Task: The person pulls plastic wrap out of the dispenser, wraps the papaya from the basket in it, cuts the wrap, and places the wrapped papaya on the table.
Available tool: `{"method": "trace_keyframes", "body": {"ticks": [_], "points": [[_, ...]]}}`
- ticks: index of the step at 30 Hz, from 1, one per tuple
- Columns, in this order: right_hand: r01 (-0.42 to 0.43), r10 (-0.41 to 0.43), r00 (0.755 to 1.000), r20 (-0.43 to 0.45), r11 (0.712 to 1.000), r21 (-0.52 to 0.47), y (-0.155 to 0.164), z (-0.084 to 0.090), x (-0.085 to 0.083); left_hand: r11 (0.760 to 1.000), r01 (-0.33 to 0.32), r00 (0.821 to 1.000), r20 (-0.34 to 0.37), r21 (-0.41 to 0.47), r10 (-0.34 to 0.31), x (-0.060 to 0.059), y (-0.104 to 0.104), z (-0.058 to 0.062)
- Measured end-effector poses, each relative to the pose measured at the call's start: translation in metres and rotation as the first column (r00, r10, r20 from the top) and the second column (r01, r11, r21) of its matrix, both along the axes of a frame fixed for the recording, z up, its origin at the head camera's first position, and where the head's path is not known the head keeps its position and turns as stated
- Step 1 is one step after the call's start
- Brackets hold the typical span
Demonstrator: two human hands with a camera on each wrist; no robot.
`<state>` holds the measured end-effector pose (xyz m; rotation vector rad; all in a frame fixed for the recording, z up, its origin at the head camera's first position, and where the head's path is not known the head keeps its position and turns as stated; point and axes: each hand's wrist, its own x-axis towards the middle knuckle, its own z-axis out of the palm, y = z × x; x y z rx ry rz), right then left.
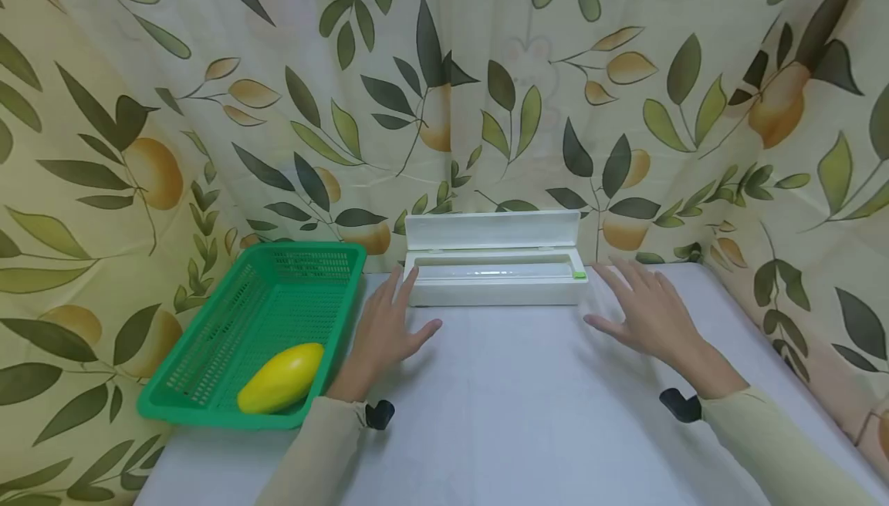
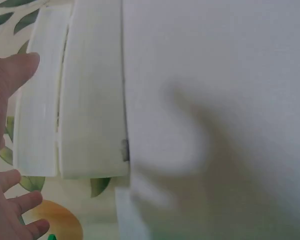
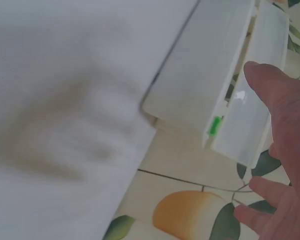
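Both hands spread flat, the left hand (image 1: 386,328) and right hand (image 1: 649,313) flank the open white dispenser box (image 1: 496,267) at the table's (image 1: 528,406) back edge, gripping nothing, its inside hard to make out.

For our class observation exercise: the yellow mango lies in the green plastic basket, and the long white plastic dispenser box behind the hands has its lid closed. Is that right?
Not quite. The long white plastic dispenser box has its lid open, standing upright, as the head view shows. The yellow mango does lie in the green plastic basket.
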<state>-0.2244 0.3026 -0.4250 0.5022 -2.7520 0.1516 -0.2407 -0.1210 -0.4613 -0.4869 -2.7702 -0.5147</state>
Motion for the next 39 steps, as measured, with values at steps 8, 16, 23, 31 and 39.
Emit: {"method": "trace_keyframes", "body": {"ticks": [8,16,23,31,39], "points": [[-0.099,0.103,0.990,0.097,0.994,-0.046,-0.011,0.021,-0.050,0.989,0.044,0.999,-0.029,0.138,-0.041,-0.040,0.005,0.012],[-0.143,0.154,0.966,0.210,0.988,-0.066,-0.021,0.022,-0.083,0.991,0.066,0.997,0.040,0.114,-0.070,-0.071,0.005,0.016],[-0.154,0.173,0.947,0.270,0.984,-0.090,-0.026,0.019,-0.093,0.995,0.060,0.994,0.090,0.083,-0.067,-0.085,0.009,0.018],[-0.153,0.169,0.939,0.300,0.985,-0.075,-0.028,0.020,-0.094,0.998,0.017,0.990,0.135,0.059,-0.025,-0.091,0.012,0.019],[-0.138,0.154,0.907,0.393,0.988,-0.068,-0.034,0.021,-0.102,0.998,0.014,0.994,0.106,0.064,-0.021,-0.098,0.013,0.016]]}}
